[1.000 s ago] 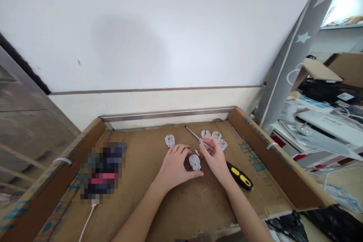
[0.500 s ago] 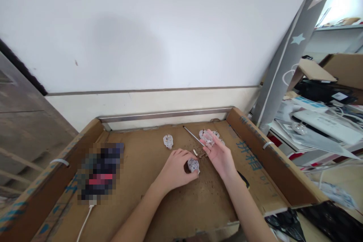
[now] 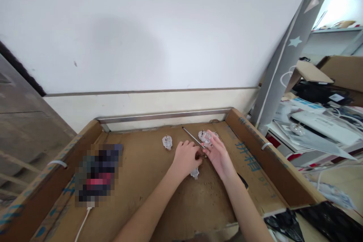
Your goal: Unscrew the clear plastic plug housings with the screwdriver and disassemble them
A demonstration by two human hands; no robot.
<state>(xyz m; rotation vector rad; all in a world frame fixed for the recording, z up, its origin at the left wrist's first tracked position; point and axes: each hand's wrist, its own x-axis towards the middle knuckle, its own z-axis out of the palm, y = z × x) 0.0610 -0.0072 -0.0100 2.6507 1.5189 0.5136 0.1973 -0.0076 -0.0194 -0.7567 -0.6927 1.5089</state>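
Note:
My left hand (image 3: 185, 159) is over the middle of the cardboard, its fingers curled down and pinched at small brass-coloured metal parts (image 3: 200, 154). What sits between the fingertips is hidden. Just below it lies a clear plastic plug piece (image 3: 194, 173), partly covered by the hand. My right hand (image 3: 220, 159), palm turned up, holds a clear plug shell (image 3: 208, 140) between thumb and fingers. A thin screwdriver shaft (image 3: 193, 137) runs toward the right hand. Another clear plug piece with metal pins (image 3: 167, 142) lies to the left, and more plug pieces (image 3: 215, 135) sit behind the right fingers.
Cardboard (image 3: 144, 181) with raised side walls forms the work surface. A blurred-out object with a white cable (image 3: 82, 225) lies at left. A black item (image 3: 243, 181) shows beside my right forearm. A cluttered white table (image 3: 326, 121) stands to the right.
My left hand has let go of the clear plug piece, leaving it on the cardboard, and has moved up and right to the small brass parts. My right hand still holds its shell.

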